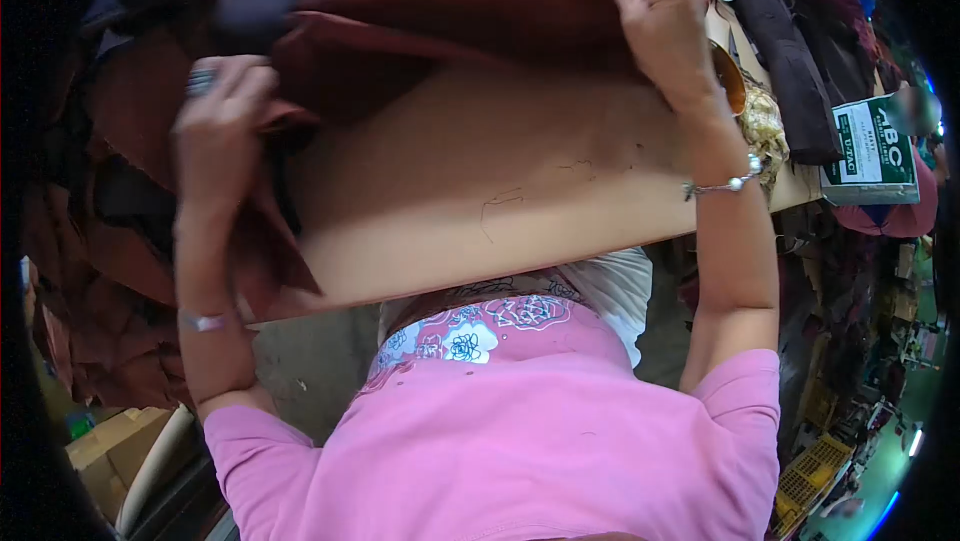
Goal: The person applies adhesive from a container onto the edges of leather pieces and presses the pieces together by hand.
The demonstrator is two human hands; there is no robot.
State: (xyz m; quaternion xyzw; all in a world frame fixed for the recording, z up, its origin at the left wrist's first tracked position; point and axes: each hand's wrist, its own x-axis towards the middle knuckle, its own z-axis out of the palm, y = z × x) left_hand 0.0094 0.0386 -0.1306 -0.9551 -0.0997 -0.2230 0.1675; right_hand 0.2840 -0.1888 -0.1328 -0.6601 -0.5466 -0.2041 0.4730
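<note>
Around the table (pixel 450 191) the workroom is crowded with fabric, heaped in a brown pile (pixel 125 331) along the left side and laid as dark cloth (pixel 790 56) on the right. The reddish-brown cloth (pixel 480 6) is over the far part of the tabletop, partly raised, its folds hanging between the two hands. The right hand (pixel 665 26) grasps its far right end between curled fingers; the left hand (pixel 225 101) is curled beside the other end, too blurred for me to tell whether it grips. The wide spread of the arms probably serves to span the cloth and stop it bunching. An amber ring (pixel 730 79) and a pale tangle (pixel 765 136) sit by the right forearm, perhaps put there to be within reach. Loose threads (pixel 500 203) lie on the bare wood nearer the body.
</note>
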